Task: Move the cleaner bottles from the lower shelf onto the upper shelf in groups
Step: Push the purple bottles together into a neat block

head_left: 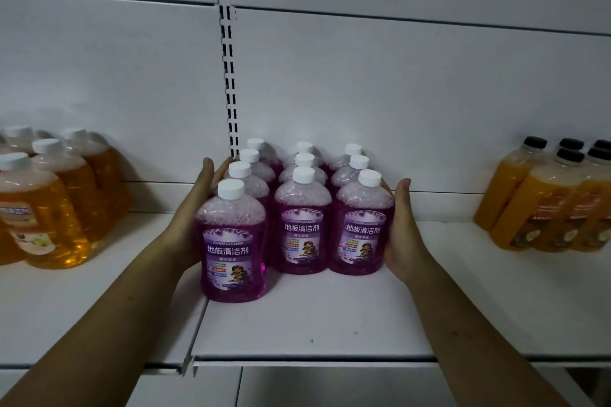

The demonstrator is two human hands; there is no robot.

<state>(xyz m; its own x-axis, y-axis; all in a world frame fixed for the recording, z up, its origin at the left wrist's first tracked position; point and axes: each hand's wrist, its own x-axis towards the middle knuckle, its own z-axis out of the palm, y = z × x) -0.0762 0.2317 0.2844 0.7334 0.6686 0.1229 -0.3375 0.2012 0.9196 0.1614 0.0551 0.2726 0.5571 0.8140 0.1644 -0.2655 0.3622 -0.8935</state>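
Left hand [197, 206]: we see it laid flat, fingers straight and together, pressing on the left side of the left column of purple cleaner bottles [302, 228].
Right hand [401, 225]: we see it flat in the same way, fingers straight, against the right side of the right column; neither hand curls round a bottle.
Purple cleaner bottles: we count ten white caps, in three columns running from near to far, standing upright and packed together between our two hands on the white shelf [314, 324].
Nearest bottle [231, 241]: it heads the left column and stands nearer than the other two front bottles.
Left of the group: amber bottles [49, 208] with white caps, well apart.
Right of the group: orange bottles [542, 201] with black caps, well apart.
Far side: a white back panel [396, 92] with a slotted upright [228, 76].
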